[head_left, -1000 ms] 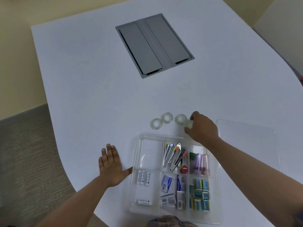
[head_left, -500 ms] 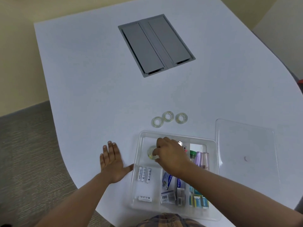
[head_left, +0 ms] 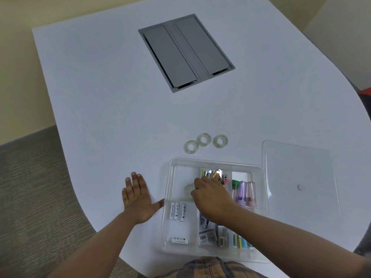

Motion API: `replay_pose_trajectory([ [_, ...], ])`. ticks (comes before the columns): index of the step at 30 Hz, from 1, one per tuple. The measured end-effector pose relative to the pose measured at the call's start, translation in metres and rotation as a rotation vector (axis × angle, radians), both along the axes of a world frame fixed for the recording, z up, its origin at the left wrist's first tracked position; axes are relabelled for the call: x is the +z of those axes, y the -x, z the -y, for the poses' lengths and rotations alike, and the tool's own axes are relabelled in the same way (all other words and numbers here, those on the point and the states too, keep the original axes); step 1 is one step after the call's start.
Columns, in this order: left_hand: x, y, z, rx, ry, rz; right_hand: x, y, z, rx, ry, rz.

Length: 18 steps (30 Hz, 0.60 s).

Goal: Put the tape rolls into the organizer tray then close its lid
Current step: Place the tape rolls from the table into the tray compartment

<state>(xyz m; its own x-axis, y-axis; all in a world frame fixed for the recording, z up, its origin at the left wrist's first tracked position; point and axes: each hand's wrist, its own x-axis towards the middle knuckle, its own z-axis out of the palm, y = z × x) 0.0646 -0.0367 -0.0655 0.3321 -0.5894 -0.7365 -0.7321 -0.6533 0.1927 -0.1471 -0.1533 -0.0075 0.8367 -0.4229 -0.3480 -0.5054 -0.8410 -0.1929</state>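
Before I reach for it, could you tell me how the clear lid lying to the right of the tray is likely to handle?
The clear lid looks thin and wide, so it is probably light and may flex. It lies flat on the table, so its edge may be hard to lift. Its glossy surface could be slippery.

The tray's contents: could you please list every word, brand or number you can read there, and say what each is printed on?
"Heybright": on the left battery of three lying side by side in the tray.
Other two batteries: print too blurred to read.
Lone battery nearer the person: print unreadable.
Barcode packet: bars show, digits too small.
Lid, tape rolls: no text visible.
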Motion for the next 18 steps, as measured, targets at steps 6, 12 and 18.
replay_pose_trajectory([
  [6,-0.006,-0.001,-0.002,-0.002,0.018,0.013,0.007,0.025,0.002,-0.219,-0.115,0.254],
  [12,-0.012,-0.002,-0.003,-0.005,0.043,0.022,-0.003,0.053,0.020,-0.388,0.091,0.350],
  [18,-0.011,0.000,0.000,0.039,0.053,0.042,-0.033,0.069,0.025,-0.420,0.097,0.158],
])
